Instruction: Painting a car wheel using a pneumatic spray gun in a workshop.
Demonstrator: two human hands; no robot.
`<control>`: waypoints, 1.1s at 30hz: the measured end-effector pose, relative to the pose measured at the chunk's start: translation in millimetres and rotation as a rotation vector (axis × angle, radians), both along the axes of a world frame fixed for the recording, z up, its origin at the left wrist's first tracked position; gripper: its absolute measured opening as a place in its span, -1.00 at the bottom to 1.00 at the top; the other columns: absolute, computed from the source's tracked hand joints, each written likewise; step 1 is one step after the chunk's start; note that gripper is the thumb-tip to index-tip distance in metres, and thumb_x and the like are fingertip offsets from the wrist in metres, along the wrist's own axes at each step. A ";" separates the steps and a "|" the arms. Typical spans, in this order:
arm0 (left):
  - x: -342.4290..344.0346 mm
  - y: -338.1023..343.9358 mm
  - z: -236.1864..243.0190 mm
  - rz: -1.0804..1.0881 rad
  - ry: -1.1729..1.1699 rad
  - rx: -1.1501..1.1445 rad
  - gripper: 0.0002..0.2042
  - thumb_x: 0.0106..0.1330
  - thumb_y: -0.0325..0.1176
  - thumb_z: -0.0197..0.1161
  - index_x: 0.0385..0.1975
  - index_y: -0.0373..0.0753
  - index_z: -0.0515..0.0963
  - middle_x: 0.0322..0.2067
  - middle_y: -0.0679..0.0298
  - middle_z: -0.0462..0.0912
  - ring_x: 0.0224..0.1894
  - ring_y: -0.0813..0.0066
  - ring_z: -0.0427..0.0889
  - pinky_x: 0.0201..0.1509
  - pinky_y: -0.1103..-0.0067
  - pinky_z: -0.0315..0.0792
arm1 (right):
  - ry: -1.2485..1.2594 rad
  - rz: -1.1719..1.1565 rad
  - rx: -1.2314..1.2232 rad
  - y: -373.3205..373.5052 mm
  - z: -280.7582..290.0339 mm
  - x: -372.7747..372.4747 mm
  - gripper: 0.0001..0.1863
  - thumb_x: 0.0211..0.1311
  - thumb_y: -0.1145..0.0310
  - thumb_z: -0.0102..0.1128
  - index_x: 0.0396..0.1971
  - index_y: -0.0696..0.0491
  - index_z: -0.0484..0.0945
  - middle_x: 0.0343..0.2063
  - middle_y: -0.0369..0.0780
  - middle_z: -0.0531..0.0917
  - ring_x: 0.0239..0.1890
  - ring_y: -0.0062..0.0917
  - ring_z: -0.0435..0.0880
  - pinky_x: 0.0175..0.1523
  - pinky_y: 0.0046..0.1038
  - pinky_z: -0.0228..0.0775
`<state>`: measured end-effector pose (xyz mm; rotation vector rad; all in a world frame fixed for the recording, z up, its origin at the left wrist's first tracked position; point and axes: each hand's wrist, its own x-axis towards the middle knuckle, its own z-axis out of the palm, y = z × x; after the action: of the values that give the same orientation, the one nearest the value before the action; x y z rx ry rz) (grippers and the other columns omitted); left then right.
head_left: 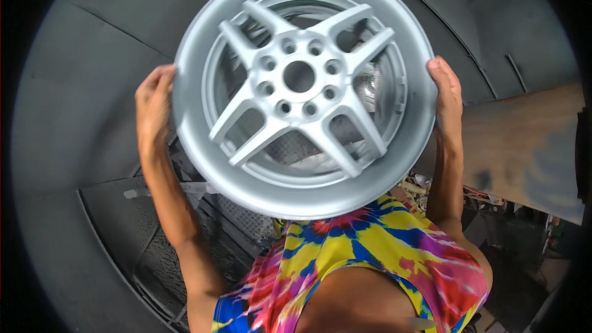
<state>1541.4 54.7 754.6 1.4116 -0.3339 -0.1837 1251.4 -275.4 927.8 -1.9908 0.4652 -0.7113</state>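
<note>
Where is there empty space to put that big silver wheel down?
Both hands, left hand and right hand, grip the silver spoked alloy wheel. The grey floor left of the left hand looks bare. The brown wooden board looks bare. The clutter beneath it is crowded.

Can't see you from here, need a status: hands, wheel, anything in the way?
Left hand and right hand grip opposite edges of silver alloy wheel. Wheel held up, face toward camera. Nothing between hands and wheel.

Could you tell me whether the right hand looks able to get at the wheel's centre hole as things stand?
Probably not yet: the right hand and left hand both grip the silver wheel at its rim.
</note>
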 end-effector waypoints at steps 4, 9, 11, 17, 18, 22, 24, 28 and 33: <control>3.3 -6.6 52.5 -0.119 -0.019 0.018 -0.76 0.38 -0.31 0.18 -0.18 -0.36 0.64 -0.47 0.42 0.55 -0.48 0.74 0.41 -0.43 0.72 0.26 | -0.073 -0.174 0.042 25.8 2.3 -26.0 -0.57 0.54 0.08 -0.07 -0.11 0.16 0.59 -0.33 -0.33 0.62 -0.33 -0.74 0.52 -0.17 -0.64 0.37; 9.3 -42.5 122.8 -0.192 -0.012 0.099 -0.77 0.36 -0.32 0.16 -0.27 -0.39 0.63 -0.43 0.27 0.63 -0.42 0.62 0.51 -0.34 0.61 0.40 | -0.070 -0.233 0.139 -6.1 35.4 -48.7 -0.56 0.55 0.10 -0.08 -0.06 0.19 0.60 -0.27 -0.31 0.65 -0.28 -0.72 0.54 -0.12 -0.61 0.39; 10.7 -52.0 143.3 -0.217 -0.028 0.193 -0.78 0.34 -0.33 0.16 -0.28 -0.39 0.63 -0.45 0.27 0.63 -0.42 0.61 0.51 -0.33 0.59 0.40 | -0.103 -0.294 0.218 -12.9 31.2 -57.5 -0.56 0.54 0.11 -0.05 -0.04 0.21 0.60 -0.21 -0.28 0.66 -0.21 -0.67 0.57 -0.04 -0.58 0.38; 14.8 -63.7 164.2 -0.207 -0.080 0.282 -0.78 0.36 -0.34 0.15 -0.25 -0.38 0.62 -0.42 0.26 0.64 -0.42 0.62 0.53 -0.34 0.60 0.40 | -0.058 -0.362 0.309 -20.0 37.9 -65.0 -0.54 0.52 0.12 -0.02 0.02 0.24 0.58 -0.14 -0.23 0.66 -0.12 -0.59 0.58 0.06 -0.53 0.37; 14.3 -63.0 170.1 -0.237 -0.073 0.325 -0.78 0.39 -0.33 0.15 -0.22 -0.37 0.61 -0.39 0.26 0.64 -0.41 0.63 0.52 -0.33 0.62 0.40 | -0.070 -0.335 0.355 -20.7 38.0 -66.3 -0.53 0.52 0.11 -0.02 0.03 0.25 0.57 -0.13 -0.23 0.66 -0.11 -0.58 0.58 0.08 -0.53 0.36; 7.0 -64.5 188.5 -0.188 -0.102 0.404 -0.79 0.39 -0.34 0.15 -0.22 -0.38 0.61 -0.39 0.26 0.64 -0.38 0.61 0.54 -0.29 0.59 0.42 | -0.017 -0.343 0.334 -22.3 42.8 -72.2 -0.50 0.51 0.10 -0.02 0.07 0.27 0.55 -0.07 -0.18 0.64 -0.04 -0.55 0.58 0.14 -0.52 0.34; 9.7 -69.1 189.6 -0.173 -0.117 0.421 -0.76 0.35 -0.34 0.15 -0.18 -0.39 0.63 -0.36 0.19 0.68 -0.32 0.51 0.60 -0.20 0.53 0.46 | -0.025 -0.332 0.327 -30.2 40.7 -73.3 -0.48 0.51 0.09 -0.02 0.09 0.28 0.53 -0.04 -0.16 0.63 -0.01 -0.52 0.57 0.15 -0.52 0.33; -5.0 -68.2 204.6 -0.142 -0.143 0.473 -0.71 0.40 -0.35 0.11 -0.07 -0.44 0.61 -0.26 0.16 0.70 -0.18 0.46 0.63 -0.02 0.54 0.47 | -0.024 -0.371 0.371 -29.7 58.5 -70.8 -0.46 0.50 0.05 -0.01 0.09 0.28 0.53 -0.04 -0.17 0.63 -0.02 -0.51 0.56 0.14 -0.51 0.33; -22.2 -44.1 206.5 -0.171 -0.178 0.340 -0.66 0.41 -0.36 0.07 0.09 -0.36 0.58 -0.14 0.09 0.71 -0.12 0.43 0.63 0.01 0.53 0.47 | -0.055 -0.468 0.350 -23.9 61.8 -69.4 -0.49 0.48 0.01 0.02 -0.02 0.23 0.58 -0.16 -0.23 0.63 -0.15 -0.57 0.54 0.01 -0.49 0.37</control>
<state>1519.2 10.6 961.1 1.7409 -0.5922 -0.2650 1182.0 -299.3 989.6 -1.5412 0.9708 -0.8962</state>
